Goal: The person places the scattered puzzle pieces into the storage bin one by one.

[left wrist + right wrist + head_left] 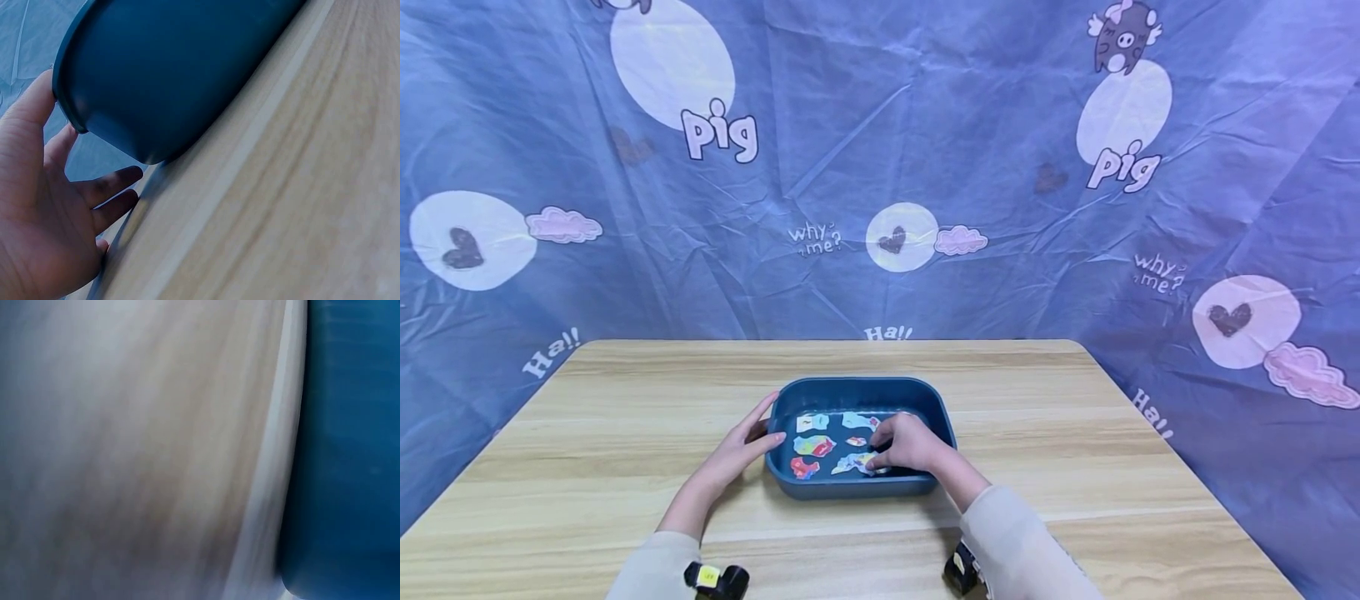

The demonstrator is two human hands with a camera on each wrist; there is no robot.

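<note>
A dark teal plastic bin stands on the table, with several small, flat, irregular colourful pieces on its floor. My left hand is at its left end, thumb over the rim. From the left wrist, my left hand shows thumb and index finger at the rim, the other fingers loosely extended below. Inside the bin, my right hand reaches down with bent fingers, right at a blue-and-yellow piece. Whether they pinch it I cannot tell. A red piece and a green-and-red piece lie to the left.
The pale wood-grain table extends around the bin. Behind it hangs a blue printed cloth. The bin's outer wall fills the right side of the right wrist view, where the right hand is not visible.
</note>
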